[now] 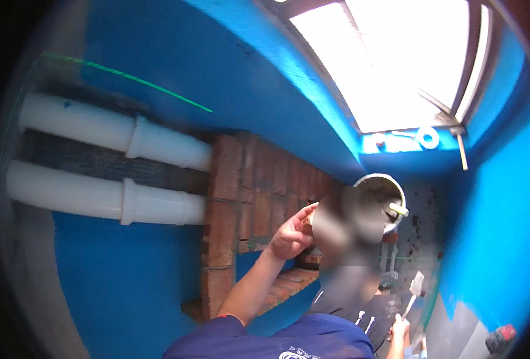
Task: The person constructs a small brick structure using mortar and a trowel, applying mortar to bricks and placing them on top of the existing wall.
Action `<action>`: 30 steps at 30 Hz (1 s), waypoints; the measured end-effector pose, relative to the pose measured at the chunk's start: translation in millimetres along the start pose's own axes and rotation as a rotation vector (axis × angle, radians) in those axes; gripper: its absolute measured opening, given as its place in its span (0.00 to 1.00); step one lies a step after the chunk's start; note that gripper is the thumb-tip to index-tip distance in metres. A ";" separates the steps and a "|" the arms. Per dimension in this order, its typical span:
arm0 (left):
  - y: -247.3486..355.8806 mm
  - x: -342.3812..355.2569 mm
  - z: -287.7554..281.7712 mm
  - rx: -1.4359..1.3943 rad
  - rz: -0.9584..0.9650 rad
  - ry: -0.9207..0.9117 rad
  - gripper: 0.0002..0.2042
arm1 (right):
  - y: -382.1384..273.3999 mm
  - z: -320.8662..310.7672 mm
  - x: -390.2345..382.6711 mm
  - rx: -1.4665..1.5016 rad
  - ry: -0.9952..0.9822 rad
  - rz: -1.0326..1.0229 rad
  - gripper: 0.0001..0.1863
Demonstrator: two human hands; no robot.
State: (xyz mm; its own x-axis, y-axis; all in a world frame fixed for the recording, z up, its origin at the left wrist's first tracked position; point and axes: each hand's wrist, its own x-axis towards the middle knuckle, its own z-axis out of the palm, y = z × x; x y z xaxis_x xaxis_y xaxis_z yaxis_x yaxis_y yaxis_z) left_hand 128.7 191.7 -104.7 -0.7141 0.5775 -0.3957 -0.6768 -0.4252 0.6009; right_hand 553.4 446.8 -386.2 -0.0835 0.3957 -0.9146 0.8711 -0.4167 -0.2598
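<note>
Brickwork (262,206) marks the clock centre. Two pipes (82,122) extend toward 9 o'clock, near ends meeting the brickwork. Bucket (377,176): 3 o'clock. Window (403,66): between 1 and 2 o'clock, ring (419,138) on its sill (397,142). Left hand (292,237): 5 o'clock. Trowel (416,283): 4 o'clock, in right hand (400,327).

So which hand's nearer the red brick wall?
Left. The left hand is beside the red brick wall; the right hand is farther right, gripping a pale flat-bladed trowel.

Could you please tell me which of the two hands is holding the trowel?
The right hand, lower in view, grips the trowel; the left hand is up by the brickwork.
</note>
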 end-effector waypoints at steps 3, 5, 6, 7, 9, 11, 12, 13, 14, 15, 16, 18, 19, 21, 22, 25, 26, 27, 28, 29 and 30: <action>72.1 -4.5 -2.5 0.365 0.134 0.180 0.27 | 4.2 -14.1 1.3 0.046 0.045 0.082 0.17; 125.0 -11.3 4.3 0.501 0.228 0.391 0.22 | -3.4 -15.4 -4.2 0.024 0.066 0.137 0.17; 153.7 -7.2 14.0 0.568 0.294 0.507 0.20 | -7.7 -16.6 -8.4 0.026 0.089 0.157 0.17; 179.3 -4.2 -0.2 0.590 0.390 0.549 0.18 | -13.7 -12.7 -9.2 0.029 0.085 0.167 0.17; 229.6 2.6 -22.9 0.692 0.553 0.660 0.16 | -25.3 -4.8 -15.0 0.026 0.072 0.182 0.17; 270.0 11.2 -30.0 0.798 0.644 0.761 0.17 | -40.4 6.5 -17.4 0.035 0.064 0.186 0.17; 282.8 20.8 -35.5 0.818 0.662 0.786 0.18 | -46.2 11.1 -17.6 0.055 0.069 0.189 0.17; 296.0 25.4 -43.2 0.882 0.639 0.784 0.18 | -52.4 17.6 -20.2 0.081 0.067 0.189 0.17; 306.9 31.3 -54.8 0.946 0.617 0.781 0.19 | -59.4 23.1 -21.6 0.109 0.064 0.186 0.17; 314.5 36.7 -69.0 1.013 0.593 0.782 0.20 | -69.5 27.7 -27.1 0.210 0.063 0.189 0.16; 320.7 42.5 -85.4 1.024 0.653 0.761 0.20 | -74.3 31.4 -26.0 0.213 0.054 0.145 0.16; 326.2 55.3 -112.5 1.042 0.771 0.710 0.19 | -86.4 36.1 -21.0 0.224 0.040 0.058 0.15; 323.5 59.0 -112.9 1.074 0.773 0.758 0.20 | -98.7 36.6 -27.4 0.172 0.041 0.059 0.15; 318.3 62.0 -106.3 1.136 0.777 0.854 0.21 | -118.9 40.7 -43.8 0.145 0.058 0.025 0.15; 315.8 64.0 -105.0 1.146 0.772 0.870 0.21 | -122.7 40.8 -47.2 0.133 0.066 0.008 0.15; 312.9 69.6 -105.0 1.171 0.760 0.929 0.23 | -117.5 37.9 -36.9 0.196 0.059 -0.032 0.13; 312.3 74.4 -114.7 1.170 0.757 0.952 0.23 | -114.5 36.2 -35.0 0.202 0.058 -0.034 0.13; 312.6 77.1 -126.2 1.171 0.752 0.978 0.23 | -111.4 35.8 -37.6 0.199 0.061 -0.018 0.13; 314.0 77.5 -134.8 1.178 0.759 0.956 0.24 | -109.6 34.5 -38.9 0.193 0.063 -0.004 0.13; 316.5 76.9 -143.2 1.185 0.765 0.935 0.24 | -108.0 33.3 -40.0 0.188 0.065 0.010 0.13; 316.1 78.9 -145.2 1.187 0.768 0.908 0.24 | -105.6 30.6 -41.4 0.185 0.075 0.025 0.13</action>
State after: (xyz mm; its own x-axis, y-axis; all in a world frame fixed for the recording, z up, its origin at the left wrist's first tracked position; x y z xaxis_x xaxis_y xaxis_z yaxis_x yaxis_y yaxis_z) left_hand -167.5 1.7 -46.8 -0.9436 -0.2409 0.2273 0.0514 0.5715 0.8190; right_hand 450.1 449.4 -330.4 -0.0202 0.4401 -0.8977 0.7681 -0.5679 -0.2957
